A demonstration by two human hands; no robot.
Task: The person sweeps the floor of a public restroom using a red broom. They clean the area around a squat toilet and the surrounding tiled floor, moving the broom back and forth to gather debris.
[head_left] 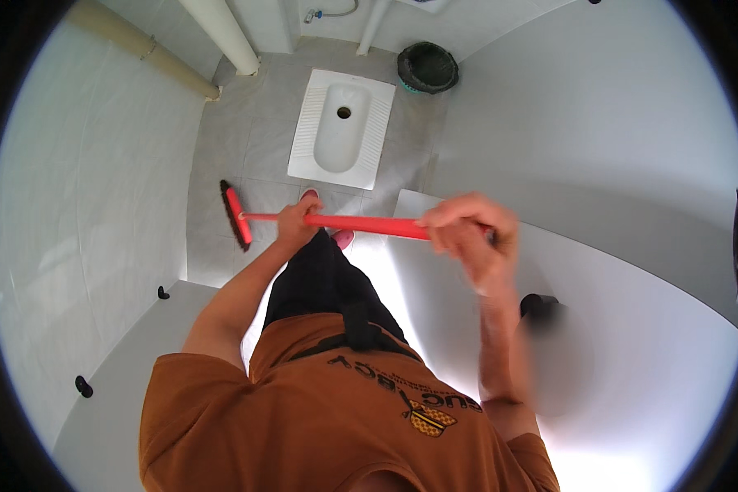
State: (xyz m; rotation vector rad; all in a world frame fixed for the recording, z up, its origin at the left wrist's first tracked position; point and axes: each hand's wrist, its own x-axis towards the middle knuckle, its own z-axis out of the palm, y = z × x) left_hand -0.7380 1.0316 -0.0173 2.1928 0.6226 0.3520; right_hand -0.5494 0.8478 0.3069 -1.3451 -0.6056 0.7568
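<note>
A broom point(369, 223) with a red handle runs across in front of me, its dark-bristled head at the left, over or on the grey tiles near the left wall. Lower down the handle, nearer the broom head, my left hand point(298, 221) is wrapped round it. My right hand point(474, 238) grips the handle close to its upper end, at the right. The fingers of both hands are closed on it. Whether the bristles press on the floor I cannot tell.
A white squat toilet point(310, 131) is set in the grey tiled floor point(262, 139) ahead. Behind it to the right stands a lined waste bin point(428, 67). Pipes point(221, 37) rise at the back left. Pale partition panels point(599, 123) close in on the right; a white wall point(98, 164) bounds the left.
</note>
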